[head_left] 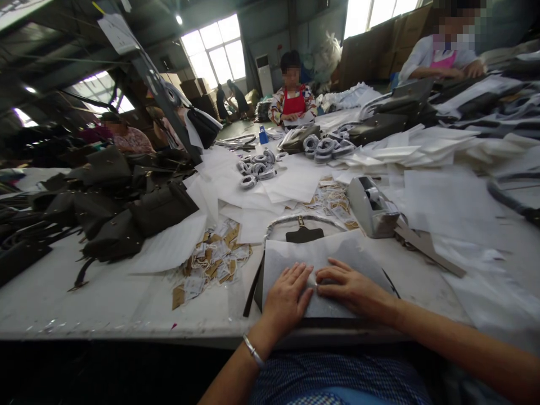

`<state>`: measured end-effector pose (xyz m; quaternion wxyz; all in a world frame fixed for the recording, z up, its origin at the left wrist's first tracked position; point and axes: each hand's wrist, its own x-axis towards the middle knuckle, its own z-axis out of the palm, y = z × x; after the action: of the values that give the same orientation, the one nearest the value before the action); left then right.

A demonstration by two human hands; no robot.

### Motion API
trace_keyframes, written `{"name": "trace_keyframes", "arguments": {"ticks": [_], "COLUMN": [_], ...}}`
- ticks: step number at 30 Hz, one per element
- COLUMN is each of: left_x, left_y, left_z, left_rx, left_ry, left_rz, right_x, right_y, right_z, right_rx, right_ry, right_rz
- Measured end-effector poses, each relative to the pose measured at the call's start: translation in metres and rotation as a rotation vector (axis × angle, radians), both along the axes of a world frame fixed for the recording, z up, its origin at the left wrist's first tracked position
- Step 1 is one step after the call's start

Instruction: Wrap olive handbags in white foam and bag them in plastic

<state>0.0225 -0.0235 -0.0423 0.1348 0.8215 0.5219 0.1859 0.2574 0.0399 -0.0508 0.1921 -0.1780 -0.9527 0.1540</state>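
Note:
A dark handbag (304,235) lies at the table's front edge, its wrapped handle (278,222) arching away from me. Across its body rests a white foam sheet (291,253), which hides most of the bag. My left hand (287,295) presses flat on that sheet with its fingers stretched out. Just to the right, my right hand (354,289) touches the same sheet, fingers apart and slightly bent. Between the hands is a small shiny patch, perhaps clear tape; I cannot tell for sure.
A tape dispenser (371,208) stands right of the bag. Paper tags with strings (215,259) lie to the left, near piled dark bags (113,225). Wrapped handle rolls (255,169) and foam sheets (439,146) are farther back. Co-workers sit across the table, one in a red apron (294,103).

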Motion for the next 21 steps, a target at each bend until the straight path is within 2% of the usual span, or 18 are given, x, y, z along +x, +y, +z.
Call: {"name": "trace_keyframes", "arguments": {"ticks": [2,6,9,14,16,18,21], "left_x": [0.0,0.0,0.0,-0.01,-0.015,-0.019,-0.023], "left_y": [-0.001,-0.004,-0.006,-0.004,-0.006,-0.008,-0.004], "left_z": [0.001,-0.001,0.0,0.018,0.021,0.012,-0.023], "left_rx": [0.016,0.062,0.07,0.011,0.035,0.133,0.444], "left_ry": [0.005,0.062,0.133,0.212,0.221,0.239,0.294], "left_rz": [-0.001,-0.013,-0.05,-0.162,-0.177,-0.149,-0.129], "right_x": [0.002,0.004,0.001,0.004,0.011,0.018,0.022], "right_y": [0.0,-0.003,-0.003,0.003,0.002,0.001,0.002], "right_z": [-0.002,-0.009,-0.01,0.008,0.017,0.022,0.022], "right_rx": [-0.02,-0.082,-0.077,-0.102,-0.081,-0.004,0.157], "right_ry": [0.041,0.152,0.097,-0.115,-0.144,-0.144,-0.135], "right_rz": [0.008,-0.077,-0.099,-0.02,0.003,-0.025,-0.087]}}
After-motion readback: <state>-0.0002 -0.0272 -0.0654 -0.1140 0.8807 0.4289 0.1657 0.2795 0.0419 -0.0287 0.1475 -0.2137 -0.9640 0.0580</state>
